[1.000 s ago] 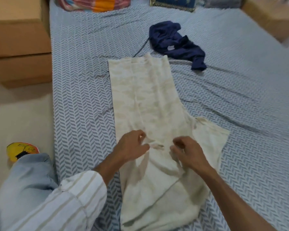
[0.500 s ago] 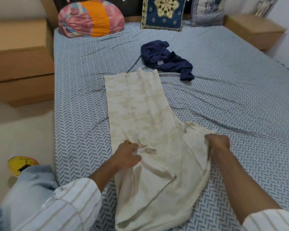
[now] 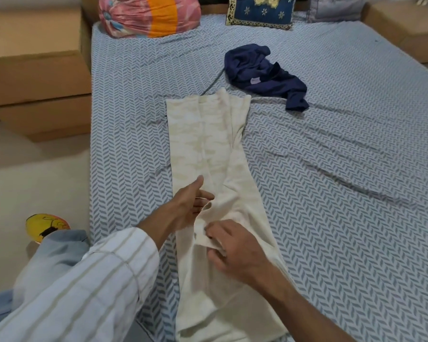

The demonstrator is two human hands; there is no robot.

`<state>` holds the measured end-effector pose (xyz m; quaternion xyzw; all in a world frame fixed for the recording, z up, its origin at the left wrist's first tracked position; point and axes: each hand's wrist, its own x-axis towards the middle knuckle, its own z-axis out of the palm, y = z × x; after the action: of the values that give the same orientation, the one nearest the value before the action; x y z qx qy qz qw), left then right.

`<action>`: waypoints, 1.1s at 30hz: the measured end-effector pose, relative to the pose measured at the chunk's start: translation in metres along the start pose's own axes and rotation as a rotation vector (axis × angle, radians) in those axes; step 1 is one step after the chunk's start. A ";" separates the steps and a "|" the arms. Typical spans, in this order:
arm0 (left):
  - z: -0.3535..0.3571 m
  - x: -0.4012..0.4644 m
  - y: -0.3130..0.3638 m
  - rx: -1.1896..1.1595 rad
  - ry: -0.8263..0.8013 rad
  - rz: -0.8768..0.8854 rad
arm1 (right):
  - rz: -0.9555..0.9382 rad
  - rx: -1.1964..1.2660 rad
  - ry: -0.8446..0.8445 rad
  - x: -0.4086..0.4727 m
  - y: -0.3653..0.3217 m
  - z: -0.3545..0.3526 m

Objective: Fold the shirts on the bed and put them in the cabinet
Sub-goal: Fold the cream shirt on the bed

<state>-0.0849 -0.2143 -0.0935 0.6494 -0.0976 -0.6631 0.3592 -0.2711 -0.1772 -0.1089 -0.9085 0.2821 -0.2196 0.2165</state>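
Observation:
A cream patterned shirt (image 3: pixel 208 149) lies lengthwise on the bed (image 3: pixel 344 193), folded into a long narrow strip, its right side now lying over the middle. My left hand (image 3: pixel 192 207) rests on it with straight fingers and the thumb raised, its fingertips against the edge of the folded flap. My right hand (image 3: pixel 232 248) lies on the flap just below and pinches a fold of the cream cloth. A navy shirt (image 3: pixel 265 75) lies crumpled beyond the cream shirt's far end, apart from both hands.
A pink and orange bolster (image 3: pixel 148 16) and a blue embroidered cushion (image 3: pixel 260 11) lie at the head of the bed. Wooden bedside units stand at the left (image 3: pixel 35 70) and the far right (image 3: pixel 405 28). A yellow object (image 3: pixel 47 227) lies on the floor by my knee.
My right hand has carried the shirt's right sleeve side leftward over the middle, so the shirt is now a narrow strip. My left hand has opened its fingers beside the flap.

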 end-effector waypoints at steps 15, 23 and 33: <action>0.005 0.034 0.018 0.295 -0.079 0.048 | 0.704 0.451 0.014 0.043 0.043 -0.033; 0.003 0.039 0.027 0.287 -0.144 -0.028 | 1.100 0.553 0.245 0.186 0.174 -0.029; -0.004 0.057 0.031 0.233 -0.202 -0.121 | 1.254 0.855 0.359 0.320 0.228 -0.048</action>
<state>-0.0641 -0.2698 -0.1209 0.6214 -0.1701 -0.7296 0.2293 -0.1533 -0.5549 -0.0991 -0.3674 0.6647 -0.2896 0.5825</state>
